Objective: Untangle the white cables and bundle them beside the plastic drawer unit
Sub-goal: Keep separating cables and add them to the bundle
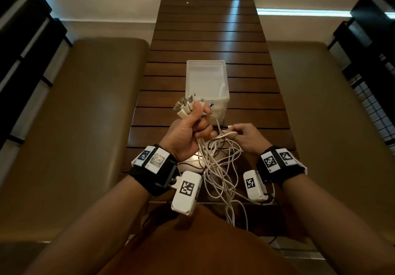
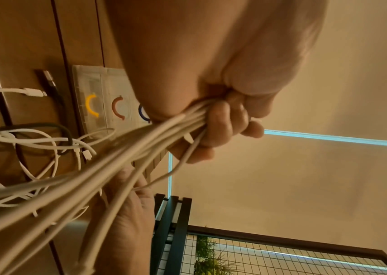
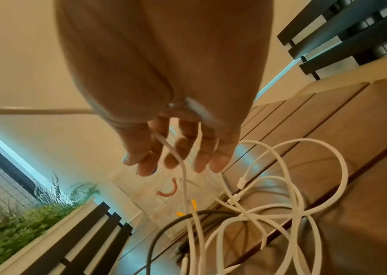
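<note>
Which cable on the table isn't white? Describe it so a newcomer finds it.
Start at the drawer unit mid-table. Just nearer the person lies a loose tangle of white cables. One dark cable loops through it, the only non-white one.

Dim warm light, blurred wrist views

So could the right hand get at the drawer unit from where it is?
Probably yes: the right hand is close in front of the plastic drawer unit, nothing solid between, though it pinches a white cable it would have to drop.
</note>
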The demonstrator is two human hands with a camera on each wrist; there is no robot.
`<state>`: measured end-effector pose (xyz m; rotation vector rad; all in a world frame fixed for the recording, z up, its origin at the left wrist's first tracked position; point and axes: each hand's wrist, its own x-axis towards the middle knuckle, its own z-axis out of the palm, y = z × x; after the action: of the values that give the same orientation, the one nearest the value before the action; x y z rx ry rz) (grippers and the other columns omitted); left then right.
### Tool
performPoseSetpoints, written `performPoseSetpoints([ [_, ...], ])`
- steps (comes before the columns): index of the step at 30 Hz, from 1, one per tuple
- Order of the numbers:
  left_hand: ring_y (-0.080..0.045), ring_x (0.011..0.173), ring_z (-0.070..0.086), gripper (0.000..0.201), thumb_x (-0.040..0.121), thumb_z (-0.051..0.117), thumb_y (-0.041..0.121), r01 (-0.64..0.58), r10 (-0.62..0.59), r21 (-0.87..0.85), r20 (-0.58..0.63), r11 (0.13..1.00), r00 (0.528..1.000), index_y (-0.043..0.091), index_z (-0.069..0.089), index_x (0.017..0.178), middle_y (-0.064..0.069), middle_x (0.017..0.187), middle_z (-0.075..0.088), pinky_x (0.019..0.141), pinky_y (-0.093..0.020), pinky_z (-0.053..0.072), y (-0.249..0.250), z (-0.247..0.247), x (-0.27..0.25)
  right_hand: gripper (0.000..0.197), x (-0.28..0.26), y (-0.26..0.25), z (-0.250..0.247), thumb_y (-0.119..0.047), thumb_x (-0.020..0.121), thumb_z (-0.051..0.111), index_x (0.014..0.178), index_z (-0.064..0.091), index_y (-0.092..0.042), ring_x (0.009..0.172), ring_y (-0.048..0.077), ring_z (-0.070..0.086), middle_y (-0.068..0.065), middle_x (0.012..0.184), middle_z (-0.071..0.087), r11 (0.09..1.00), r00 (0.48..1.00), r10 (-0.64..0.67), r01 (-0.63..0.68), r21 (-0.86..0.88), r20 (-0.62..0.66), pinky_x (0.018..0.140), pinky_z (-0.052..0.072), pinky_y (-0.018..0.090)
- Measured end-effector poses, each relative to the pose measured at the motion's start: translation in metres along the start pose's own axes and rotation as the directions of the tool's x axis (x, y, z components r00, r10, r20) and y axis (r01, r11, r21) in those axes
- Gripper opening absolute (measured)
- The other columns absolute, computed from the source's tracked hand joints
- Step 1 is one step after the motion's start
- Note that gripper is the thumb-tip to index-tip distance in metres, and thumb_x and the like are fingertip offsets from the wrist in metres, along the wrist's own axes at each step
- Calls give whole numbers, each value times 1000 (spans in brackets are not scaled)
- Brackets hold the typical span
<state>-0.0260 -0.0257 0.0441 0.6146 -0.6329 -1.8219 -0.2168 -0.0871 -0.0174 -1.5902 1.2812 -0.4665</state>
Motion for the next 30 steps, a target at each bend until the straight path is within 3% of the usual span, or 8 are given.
performPoseSetpoints([
  [4,-2,34,28,25,91,54,20,60,-57,47,-63,997,996,15,60,114,11,46,31,41,-17,32,5,-8,-9,30,13,3,-2,-21,92,62,64,69,-24,56,1,53,-6,63,59,991,993,-13,-3,-130,-117,57,42,18],
  [6,-1,33,22,28,93,47,21,101,-98,16,-107,995,989,14,61,117,11,45,30,35,-15,25,8,-11,-11,17,13,-4,-8,-20,95,59,85,73,-19,62,-1,58,-6,75,66,995,995,23,-33,-97,-97,54,42,11],
  [12,-2,42,32,32,101,37,31,125,-103,59,-287,990,952,15,62,114,2,75,47,34,-13,18,0,-16,-1,14,-2,-45,-18,-15,93,61,94,73,-22,82,13,68,-1,90,72,989,987,-146,148,-23,59,74,55,29],
  [16,-5,47,32,21,100,45,27,195,-130,220,-279,956,951,24,65,105,5,64,47,38,-15,24,-6,-10,9,18,-17,-69,-25,-4,90,62,100,72,-15,92,12,70,-4,98,73,951,937,-300,279,134,181,81,56,26],
  [21,-7,50,31,25,100,45,23,289,-168,521,-269,803,949,13,61,84,9,57,51,44,-17,27,-12,1,9,22,-20,-79,-40,6,89,58,99,70,-9,82,12,71,-3,91,74,853,921,-320,382,357,-222,65,55,20],
  [26,-7,52,37,28,100,46,30,254,-10,626,-366,737,930,14,63,83,10,60,52,46,-20,30,-8,-8,15,45,-20,-58,-45,6,89,40,81,72,-25,97,19,66,0,100,69,959,923,-115,200,200,-368,74,50,24],
  [28,-7,51,38,27,100,47,27,233,19,671,-346,704,938,12,64,85,11,60,56,43,-18,31,-6,-9,16,36,-25,-57,-44,2,88,45,84,71,-23,107,13,56,-1,110,59,979,890,-197,199,-40,-410,86,42,12],
  [30,-5,48,39,26,100,47,24,200,27,712,-294,673,955,9,64,88,11,58,59,42,-15,32,-6,-6,16,24,-31,-64,-41,-8,89,57,107,68,-20,112,6,48,-3,118,53,921,897,-346,269,-281,-275,95,36,11],
])
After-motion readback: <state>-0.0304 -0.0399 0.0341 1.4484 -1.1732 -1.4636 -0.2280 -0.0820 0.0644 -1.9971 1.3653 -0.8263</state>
